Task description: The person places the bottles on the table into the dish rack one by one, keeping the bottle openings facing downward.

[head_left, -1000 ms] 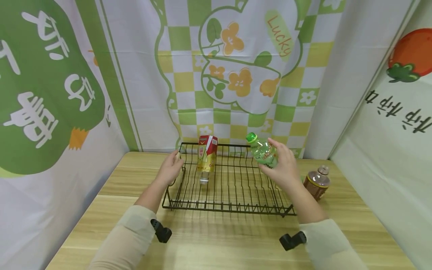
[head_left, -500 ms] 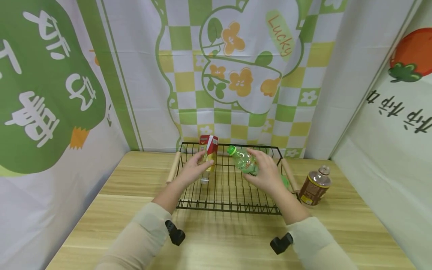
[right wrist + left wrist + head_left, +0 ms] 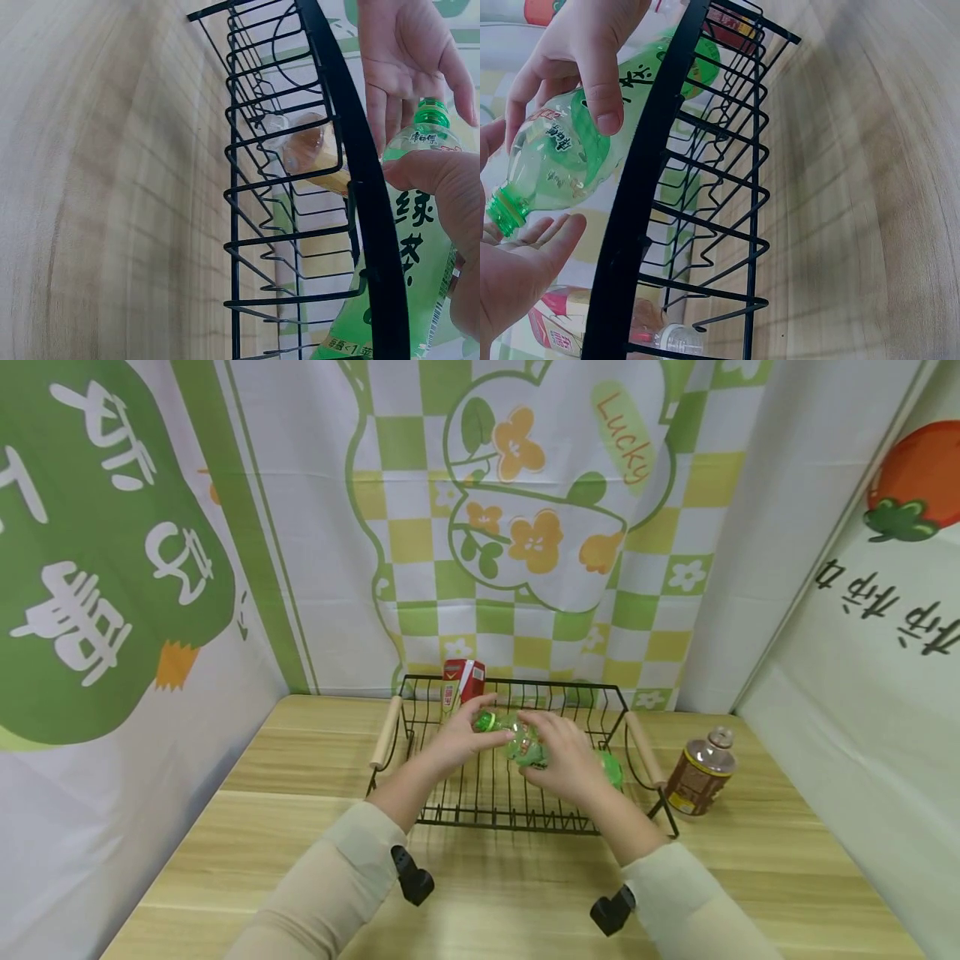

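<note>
My right hand grips a clear green tea bottle by its body, thumb across the label. The bottle is tilted over a black wire dish rack, with its green cap toward my left hand. That hand's fingers are extended, with thumb and fingers spread on either side of the cap and neck. Behind it, a square red-and-yellow drink bottle lies in the rack, partly covered by the hand in the head view. The left wrist view shows this bottle's pale cap low in the rack.
On the wooden table, a brown-labelled bottle stands right of the rack. Wooden handles rise at both rack ends. A patterned curtain hangs close behind, with white cloth walls at the sides.
My right hand has brought the green tea bottle left and down over the rack's middle. The left hand has left the rack's left handle and moved right to the bottle's cap.
</note>
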{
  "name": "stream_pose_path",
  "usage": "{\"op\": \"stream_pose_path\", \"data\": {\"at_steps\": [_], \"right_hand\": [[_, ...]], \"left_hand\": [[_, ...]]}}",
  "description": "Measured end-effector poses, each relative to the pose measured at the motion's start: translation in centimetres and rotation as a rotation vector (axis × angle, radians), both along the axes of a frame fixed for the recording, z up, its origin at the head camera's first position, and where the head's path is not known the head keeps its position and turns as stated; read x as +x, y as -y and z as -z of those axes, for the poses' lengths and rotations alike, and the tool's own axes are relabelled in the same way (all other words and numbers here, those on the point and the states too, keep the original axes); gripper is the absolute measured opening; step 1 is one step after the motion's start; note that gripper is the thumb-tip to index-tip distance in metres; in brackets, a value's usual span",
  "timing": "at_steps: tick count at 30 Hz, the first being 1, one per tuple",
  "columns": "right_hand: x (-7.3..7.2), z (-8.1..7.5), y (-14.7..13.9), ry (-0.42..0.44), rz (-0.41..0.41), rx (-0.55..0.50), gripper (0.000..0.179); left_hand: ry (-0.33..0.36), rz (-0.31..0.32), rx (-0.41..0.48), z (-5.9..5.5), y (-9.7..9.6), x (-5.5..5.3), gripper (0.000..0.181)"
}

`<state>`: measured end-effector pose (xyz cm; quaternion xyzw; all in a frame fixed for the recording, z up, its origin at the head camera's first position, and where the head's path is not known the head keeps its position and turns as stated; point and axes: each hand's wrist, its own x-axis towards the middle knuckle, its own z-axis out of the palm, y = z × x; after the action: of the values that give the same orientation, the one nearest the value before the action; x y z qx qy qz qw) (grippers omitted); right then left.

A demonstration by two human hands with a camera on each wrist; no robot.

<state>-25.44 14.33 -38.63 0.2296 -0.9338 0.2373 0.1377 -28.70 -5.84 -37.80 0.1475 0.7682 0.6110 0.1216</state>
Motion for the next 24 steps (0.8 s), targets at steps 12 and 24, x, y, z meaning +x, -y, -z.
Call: {"op": "stream_pose_path", "data": {"at_steps": [12, 24], "right_hand": [[0.1, -0.1, 0.3, 0.002, -0.042, 0.075, 0.08], [0.2, 0.0, 0.3, 0.036, -0.064, 0.063, 0.083]], "left_hand": [[0.006, 0.046, -0.07, 0.4, 0.0, 0.0, 0.072], [0.037, 0.031, -0.017, 1.1, 0.3, 0.0, 0.062]]}}
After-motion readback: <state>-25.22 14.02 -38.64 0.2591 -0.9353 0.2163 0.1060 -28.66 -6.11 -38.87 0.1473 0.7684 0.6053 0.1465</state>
